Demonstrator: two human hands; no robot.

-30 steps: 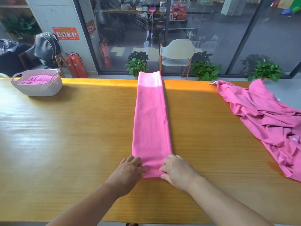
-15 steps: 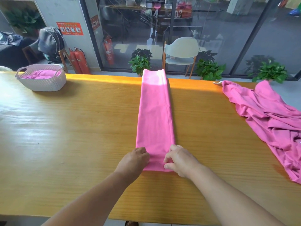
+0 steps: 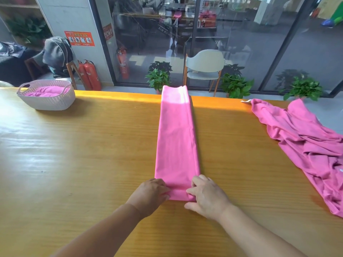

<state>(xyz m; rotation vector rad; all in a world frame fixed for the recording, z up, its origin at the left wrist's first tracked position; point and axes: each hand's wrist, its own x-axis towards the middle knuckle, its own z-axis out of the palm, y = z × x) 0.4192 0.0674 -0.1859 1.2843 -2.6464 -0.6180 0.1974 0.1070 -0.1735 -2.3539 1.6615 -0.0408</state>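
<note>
A pink cloth folded into a long narrow strip (image 3: 176, 138) runs across the wooden table (image 3: 83, 154) from its far edge toward me. Its near end is turned over into a small roll. My left hand (image 3: 150, 195) grips the left side of that rolled end. My right hand (image 3: 207, 197) grips the right side, fingers curled over the fold. Both hands rest on the table.
A white woven basket (image 3: 47, 103) holding pink cloth stands at the far left of the table. A crumpled pink cloth (image 3: 306, 145) lies at the right, reaching the table's edge. Beyond the far edge are a chair (image 3: 204, 65), potted plants and glass doors.
The near end of the strip has been turned over into a small roll under my fingers. Both hands have stayed at that end.
</note>
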